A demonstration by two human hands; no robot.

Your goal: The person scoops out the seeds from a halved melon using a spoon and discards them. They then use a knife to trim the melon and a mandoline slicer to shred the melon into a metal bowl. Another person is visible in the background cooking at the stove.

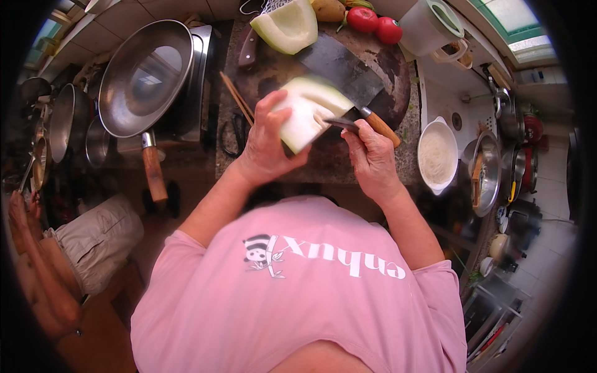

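My left hand (263, 144) grips a thick wedge of pale-fleshed melon (303, 121) with green rind, which looks like winter melon, and holds it up over the cutting board (394, 70). In my right hand (375, 158) is a small dark tool (343, 123), apparently a knife; its tip meets the inner flesh and its handle is hidden by my fingers. A cleaver (345, 65) lies on the board behind the wedge, its wooden handle beyond my right hand. Another melon piece (287, 30) rests at the far edge, beside a brown-handled knife (248, 49).
On the left a wok (147, 79) sits over a stove, its handle jutting forward. Chopsticks (237, 97) and black-handled scissors (228, 135) lie left of the board. Tomatoes (363, 19) are behind; a white bowl of thin noodles (437, 151) stands right, near a sink (473, 100). Another person (70, 261) is at left.
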